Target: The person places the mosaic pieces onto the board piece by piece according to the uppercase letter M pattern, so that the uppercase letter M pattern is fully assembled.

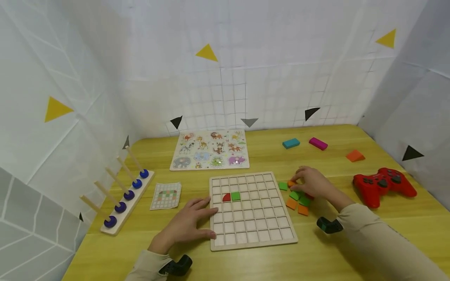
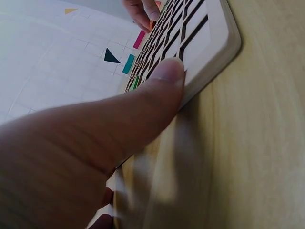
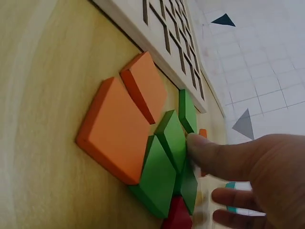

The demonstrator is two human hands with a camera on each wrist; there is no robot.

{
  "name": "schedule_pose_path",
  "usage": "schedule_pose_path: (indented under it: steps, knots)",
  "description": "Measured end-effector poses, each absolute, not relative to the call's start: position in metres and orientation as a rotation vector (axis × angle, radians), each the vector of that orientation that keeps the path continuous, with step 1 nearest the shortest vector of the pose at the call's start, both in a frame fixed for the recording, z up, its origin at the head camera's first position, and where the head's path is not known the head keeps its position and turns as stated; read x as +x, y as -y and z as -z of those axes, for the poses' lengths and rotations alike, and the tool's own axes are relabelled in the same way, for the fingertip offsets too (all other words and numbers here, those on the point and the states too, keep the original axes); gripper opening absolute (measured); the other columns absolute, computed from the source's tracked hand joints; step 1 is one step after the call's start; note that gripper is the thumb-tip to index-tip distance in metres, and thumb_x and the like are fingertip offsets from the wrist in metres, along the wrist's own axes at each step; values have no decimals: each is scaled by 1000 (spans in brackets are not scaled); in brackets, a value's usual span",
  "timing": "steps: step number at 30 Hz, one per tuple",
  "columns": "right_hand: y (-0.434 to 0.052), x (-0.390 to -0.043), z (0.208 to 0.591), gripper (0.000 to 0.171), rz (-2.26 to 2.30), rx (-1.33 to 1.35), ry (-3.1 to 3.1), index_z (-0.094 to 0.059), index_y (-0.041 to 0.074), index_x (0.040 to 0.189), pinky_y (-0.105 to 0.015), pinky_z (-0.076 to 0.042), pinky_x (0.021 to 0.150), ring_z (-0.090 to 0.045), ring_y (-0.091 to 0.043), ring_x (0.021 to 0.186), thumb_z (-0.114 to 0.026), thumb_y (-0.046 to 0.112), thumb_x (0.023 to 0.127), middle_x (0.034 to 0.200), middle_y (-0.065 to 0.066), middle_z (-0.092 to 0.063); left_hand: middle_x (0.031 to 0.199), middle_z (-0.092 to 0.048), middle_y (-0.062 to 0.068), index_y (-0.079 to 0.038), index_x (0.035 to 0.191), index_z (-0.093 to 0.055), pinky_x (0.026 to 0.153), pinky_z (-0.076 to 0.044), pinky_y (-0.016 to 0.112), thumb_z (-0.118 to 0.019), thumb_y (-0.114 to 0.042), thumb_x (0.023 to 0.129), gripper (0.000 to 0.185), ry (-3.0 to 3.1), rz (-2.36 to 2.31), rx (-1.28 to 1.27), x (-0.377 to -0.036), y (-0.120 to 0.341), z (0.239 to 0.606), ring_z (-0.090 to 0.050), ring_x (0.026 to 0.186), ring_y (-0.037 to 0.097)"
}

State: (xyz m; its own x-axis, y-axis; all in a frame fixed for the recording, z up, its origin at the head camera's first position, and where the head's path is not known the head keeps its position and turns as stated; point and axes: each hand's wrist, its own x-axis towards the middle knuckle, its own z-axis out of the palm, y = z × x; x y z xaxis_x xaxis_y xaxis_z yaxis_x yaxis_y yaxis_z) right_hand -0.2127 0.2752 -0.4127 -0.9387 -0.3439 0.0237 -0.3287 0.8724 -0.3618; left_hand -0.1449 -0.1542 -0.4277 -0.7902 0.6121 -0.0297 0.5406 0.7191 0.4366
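Bracing grid board's [image 1: 253, 244] edge, left hand [image 1: 188, 226] flat.

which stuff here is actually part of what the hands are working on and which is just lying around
In use:
- wooden grid board, steadied by the left hand
- red quarter-circle tile and green tile set in the board
- loose green and orange tiles, under the right hand
- pattern card, probably

Lying about:
- animal puzzle
- peg rack
- red game controller
- teal, magenta and orange blocks

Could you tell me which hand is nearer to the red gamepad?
Right. The right hand is among the tiles just left of the gamepad; the left hand rests at the board's far edge.
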Motion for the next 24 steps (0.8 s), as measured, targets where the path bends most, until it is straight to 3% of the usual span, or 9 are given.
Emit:
schedule_pose_path:
  steps: [10,18,24]
  knots:
    - [-257,-207,409,25,792,-591,-3015,-71,5,92,-63,-42,101,-56,-47,116,-81,25,82,119,-26,-65,160,-34,10,-25,141,-57,112,-37,57,-73,-56,81,69,-2749,-607,916,-146,154,429,-32,145,37]
    - [-217,-206,414,27,771,-658,-2949,-72,11,87,-57,-46,100,-57,-42,118,-79,37,83,124,-21,-64,160,-35,11,-24,140,-57,112,-37,57,-73,-56,82,69,-2747,-613,918,-144,155,429,-32,145,38]
    - [-186,-204,412,19,767,-828,-2928,-74,11,92,-55,-47,99,-57,-39,118,-79,28,84,124,-20,-64,159,-36,12,-22,140,-57,111,-37,58,-73,-55,82,69,-2750,-621,939,-145,154,428,-33,145,39]
